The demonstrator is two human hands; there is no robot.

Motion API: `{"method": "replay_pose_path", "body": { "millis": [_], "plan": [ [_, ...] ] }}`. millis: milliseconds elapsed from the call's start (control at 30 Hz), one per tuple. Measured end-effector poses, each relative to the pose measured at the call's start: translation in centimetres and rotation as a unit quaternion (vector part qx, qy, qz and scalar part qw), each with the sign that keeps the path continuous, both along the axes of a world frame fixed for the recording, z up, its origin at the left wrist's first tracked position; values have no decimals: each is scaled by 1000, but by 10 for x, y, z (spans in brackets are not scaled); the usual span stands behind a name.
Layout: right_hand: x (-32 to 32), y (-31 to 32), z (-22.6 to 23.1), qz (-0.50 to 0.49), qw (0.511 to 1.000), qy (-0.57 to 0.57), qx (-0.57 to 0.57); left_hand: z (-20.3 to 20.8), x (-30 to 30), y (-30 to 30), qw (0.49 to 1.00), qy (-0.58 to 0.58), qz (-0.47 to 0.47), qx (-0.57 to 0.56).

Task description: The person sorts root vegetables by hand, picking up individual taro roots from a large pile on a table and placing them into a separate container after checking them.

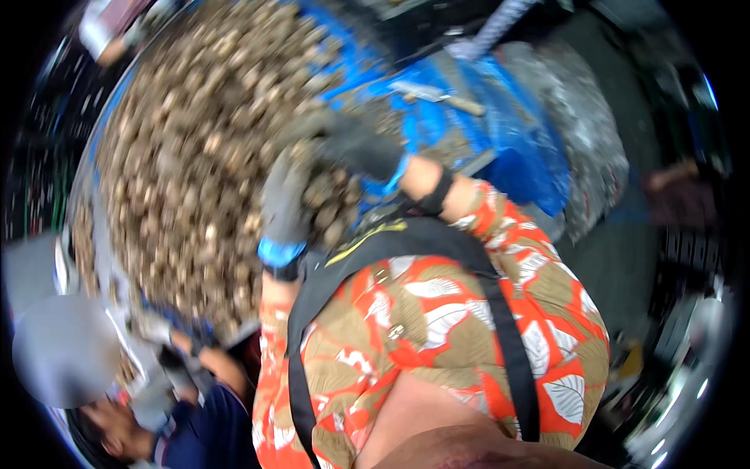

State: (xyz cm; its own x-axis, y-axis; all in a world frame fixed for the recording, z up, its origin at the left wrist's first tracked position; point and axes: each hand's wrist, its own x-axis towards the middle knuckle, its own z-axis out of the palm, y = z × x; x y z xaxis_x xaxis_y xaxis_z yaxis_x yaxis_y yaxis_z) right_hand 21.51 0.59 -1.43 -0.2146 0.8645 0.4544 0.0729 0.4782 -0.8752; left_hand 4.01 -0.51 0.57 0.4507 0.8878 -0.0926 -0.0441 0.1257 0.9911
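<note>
A broad heap of small brown, roundish lumps (pixel 195 172) lies in front of me; motion blur keeps me from telling their kind. My left hand (pixel 284 202), in a grey glove with a blue cuff, rests at the heap's near right part, its fingers toward the far side. My right hand (pixel 361 145), gloved alike, reaches in from the right, its fingers close to those of the left. Both sets of fingers are smeared, and whether anything sits between them cannot be made out. Beyond my right hand, a knife (pixel 441 96) with a pale wooden handle lies on blue sheeting (pixel 426 125).
At the lower left a co-worker in a dark blue top (pixel 205 430) has gloved hands (pixel 168 332) near the heap's edge. Another person's arm (pixel 109 51) shows at the far left. Clear plastic bagging (pixel 582 125) bulges on the right beside the blue sheeting.
</note>
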Motion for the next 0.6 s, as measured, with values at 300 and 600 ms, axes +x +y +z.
{"method": "replay_pose_path", "body": {
  "millis": [300,600],
  "plan": [
    [18,-3,7,122,956,-183,-195,13,-8,-4,980,-103,164,-46],
    [-2,-6,60,-69,968,-195,-145,22,-5,-3,972,127,158,116]
  ]
}}
